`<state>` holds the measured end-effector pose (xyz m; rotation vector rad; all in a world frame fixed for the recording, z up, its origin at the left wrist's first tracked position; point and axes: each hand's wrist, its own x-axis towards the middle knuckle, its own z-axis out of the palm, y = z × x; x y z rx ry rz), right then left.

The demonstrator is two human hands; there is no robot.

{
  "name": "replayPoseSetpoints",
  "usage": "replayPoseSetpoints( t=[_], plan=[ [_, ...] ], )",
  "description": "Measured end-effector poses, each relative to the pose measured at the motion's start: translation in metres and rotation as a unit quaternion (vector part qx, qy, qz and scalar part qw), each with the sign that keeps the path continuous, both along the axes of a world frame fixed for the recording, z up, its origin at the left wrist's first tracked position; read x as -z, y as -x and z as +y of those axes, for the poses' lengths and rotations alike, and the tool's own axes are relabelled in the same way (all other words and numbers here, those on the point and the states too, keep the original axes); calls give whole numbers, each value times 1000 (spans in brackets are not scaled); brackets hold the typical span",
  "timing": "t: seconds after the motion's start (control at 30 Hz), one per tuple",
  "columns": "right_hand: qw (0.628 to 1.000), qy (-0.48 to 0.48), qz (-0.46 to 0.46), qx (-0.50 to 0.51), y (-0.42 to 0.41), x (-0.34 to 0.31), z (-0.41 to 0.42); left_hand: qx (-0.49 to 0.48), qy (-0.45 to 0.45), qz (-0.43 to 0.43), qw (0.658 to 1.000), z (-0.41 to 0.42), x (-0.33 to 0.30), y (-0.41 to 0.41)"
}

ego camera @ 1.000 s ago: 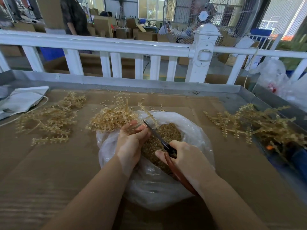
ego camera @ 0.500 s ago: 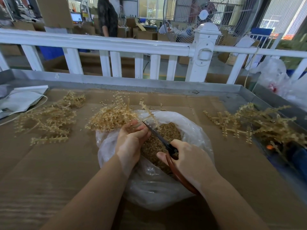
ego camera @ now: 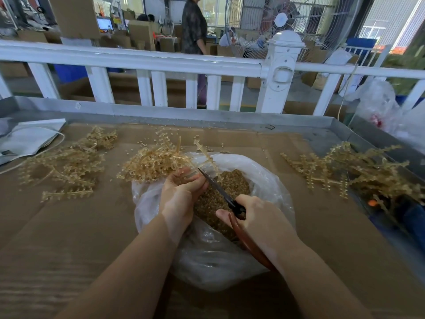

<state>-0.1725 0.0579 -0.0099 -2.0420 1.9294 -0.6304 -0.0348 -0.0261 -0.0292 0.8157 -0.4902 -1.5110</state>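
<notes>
Amber plastic sprigs [ego camera: 156, 165]: a tangled bunch, gripped at its near end by the left hand [ego camera: 181, 196] and fanning toward the upper left past the far rim of the bag [ego camera: 216, 268].
Left hand: centre of the frame, fingers curled round the stems, just above the bag's mouth.
Right hand: the right hand [ego camera: 259, 217] sits lower right of centre, its fingers wrapped tight round the handles of the scissors [ego camera: 216, 187].
Blades: dark, slanting up and left, with the tip at the stems by the left fingertips. I cannot tell whether they are parted.
Handle: reddish-brown, running back under the right wrist.
Bag: clear plastic, lying open on the cardboard [ego camera: 69, 238] beneath both hands.
Cut pieces [ego camera: 230, 183]: a heap of small amber bits inside the bag, between the hands.
Left pile [ego camera: 66, 164]: loose sprigs, middle left.
Right pile [ego camera: 354, 171]: more sprigs, at the right edge.
Behind: a white railing [ego camera: 138, 58] across the top, a large fan [ego camera: 287, 19] in the upper right, and a person [ego camera: 193, 26] standing top centre.
</notes>
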Motion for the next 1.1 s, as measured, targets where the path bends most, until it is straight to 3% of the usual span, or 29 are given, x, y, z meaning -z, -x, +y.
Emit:
replayPoseSetpoints(
  t=[1.1],
  plan=[
    [998,44,42,6,2,5,6,28,-65,3,997,-3,-6,-5]
  ],
)
